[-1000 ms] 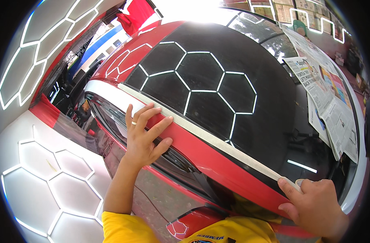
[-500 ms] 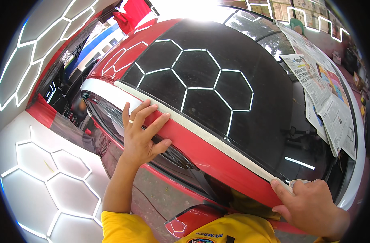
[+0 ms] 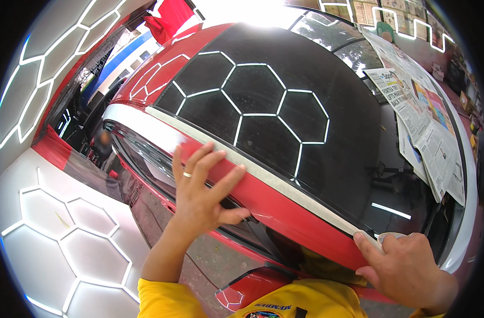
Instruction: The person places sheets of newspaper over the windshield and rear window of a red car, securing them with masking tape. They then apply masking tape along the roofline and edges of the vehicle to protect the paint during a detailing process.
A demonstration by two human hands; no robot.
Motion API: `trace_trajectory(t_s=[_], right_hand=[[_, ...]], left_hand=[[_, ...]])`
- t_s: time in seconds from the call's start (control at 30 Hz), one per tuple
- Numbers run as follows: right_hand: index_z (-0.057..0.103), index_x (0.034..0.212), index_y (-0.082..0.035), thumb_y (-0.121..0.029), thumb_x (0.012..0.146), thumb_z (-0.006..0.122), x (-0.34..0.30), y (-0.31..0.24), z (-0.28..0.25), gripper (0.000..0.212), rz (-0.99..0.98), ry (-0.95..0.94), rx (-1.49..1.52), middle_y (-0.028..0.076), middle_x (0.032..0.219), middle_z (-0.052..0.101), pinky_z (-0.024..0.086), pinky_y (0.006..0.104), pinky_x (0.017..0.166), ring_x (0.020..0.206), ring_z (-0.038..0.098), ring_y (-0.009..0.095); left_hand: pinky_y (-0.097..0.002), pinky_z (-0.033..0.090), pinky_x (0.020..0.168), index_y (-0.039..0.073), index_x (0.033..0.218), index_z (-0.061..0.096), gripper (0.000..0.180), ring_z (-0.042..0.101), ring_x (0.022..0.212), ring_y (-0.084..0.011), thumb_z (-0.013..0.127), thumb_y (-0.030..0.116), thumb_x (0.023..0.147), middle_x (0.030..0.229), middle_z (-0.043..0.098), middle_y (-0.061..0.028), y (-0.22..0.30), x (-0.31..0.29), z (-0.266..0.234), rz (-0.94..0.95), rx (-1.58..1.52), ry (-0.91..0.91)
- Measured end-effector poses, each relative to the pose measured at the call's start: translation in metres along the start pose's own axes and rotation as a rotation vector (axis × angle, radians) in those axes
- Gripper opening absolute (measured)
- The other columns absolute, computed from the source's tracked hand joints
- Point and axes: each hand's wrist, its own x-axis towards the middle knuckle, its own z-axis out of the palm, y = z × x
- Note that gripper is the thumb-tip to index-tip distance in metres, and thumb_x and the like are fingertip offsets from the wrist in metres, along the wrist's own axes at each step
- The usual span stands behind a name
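Note:
A pale strip of masking tape runs along the side edge of a car's glossy black roof, beside the red roof rail. My left hand is open, its fingers spread. The fingertips rest at the tape strip's lower edge and the palm is over the red rail; a ring is on one finger. At the strip's right end, my right hand is closed around a roll of masking tape, mostly hidden by the fingers. Its index finger presses at the end of the strip.
Newspaper sheets cover part of the windshield on the right. The red side mirror juts out below, close to my body. White panels with hexagonal lights stand on the left. A thin cable lies on the floor beside the car.
My left hand has slid rightward along the tape strip and rail, toward my right hand. The right hand with the tape roll has stayed in place.

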Motion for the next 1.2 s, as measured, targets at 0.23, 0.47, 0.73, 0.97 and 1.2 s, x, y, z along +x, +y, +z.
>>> trace_trajectory(t_s=[0.23, 0.47, 0.73, 0.97, 1.2], right_hand=[[0.068, 0.140, -0.011, -0.050, 0.085, 0.085, -0.004, 0.002, -0.004, 0.070, 0.014, 0.004, 0.016, 0.003, 0.074, 0.059, 0.044, 0.0365, 0.058, 0.062, 0.063, 0.020], [0.071, 0.139, -0.011, -0.051, 0.086, 0.084, -0.007, 0.004, 0.000, 0.068, -0.005, 0.057, 0.060, 0.003, 0.072, 0.058, 0.043, 0.0365, 0.056, 0.059, 0.061, 0.020], [0.075, 0.135, -0.010, -0.047, 0.080, 0.089, -0.017, 0.008, -0.019, 0.068, 0.040, 0.105, 0.150, 0.004, 0.065, 0.052, 0.040, 0.0374, 0.052, 0.054, 0.054, 0.020], [0.073, 0.137, -0.011, -0.046, 0.079, 0.090, -0.016, 0.004, -0.012, 0.070, 0.051, 0.072, 0.155, 0.004, 0.068, 0.055, 0.041, 0.0373, 0.054, 0.056, 0.056, 0.020], [0.069, 0.141, -0.012, -0.048, 0.082, 0.087, -0.007, 0.001, -0.006, 0.071, 0.026, -0.026, 0.083, 0.004, 0.072, 0.060, 0.044, 0.0366, 0.056, 0.060, 0.063, 0.020]], left_hand=[[-0.0716, 0.017, 0.126, 0.031, 0.137, 0.076, 0.070, 0.050, 0.146, -0.0389, 0.070, 0.077, 0.085, 0.143, 0.060, -0.0110, -0.009, 0.002, -0.013, -0.013, 0.142, -0.080], [-0.0680, 0.026, 0.123, 0.022, 0.139, 0.074, 0.078, 0.048, 0.147, -0.0424, 0.064, 0.080, 0.088, 0.147, 0.059, -0.0152, -0.064, -0.006, -0.010, -0.207, 0.102, 0.035], [-0.0671, 0.029, 0.122, 0.020, 0.135, 0.075, 0.081, 0.053, 0.143, -0.0403, 0.065, 0.083, 0.085, 0.142, 0.061, -0.0149, -0.004, 0.002, 0.000, -0.003, -0.023, -0.001], [-0.0640, 0.029, 0.124, 0.016, 0.130, 0.079, 0.075, 0.055, 0.141, -0.0412, 0.064, 0.079, 0.090, 0.141, 0.063, -0.0147, -0.004, 0.002, 0.001, -0.008, -0.007, 0.023], [-0.0674, 0.023, 0.125, 0.027, 0.130, 0.081, 0.066, 0.052, 0.143, -0.0425, 0.069, 0.076, 0.088, 0.141, 0.060, -0.0138, 0.005, -0.002, 0.005, -0.019, -0.048, 0.038]])
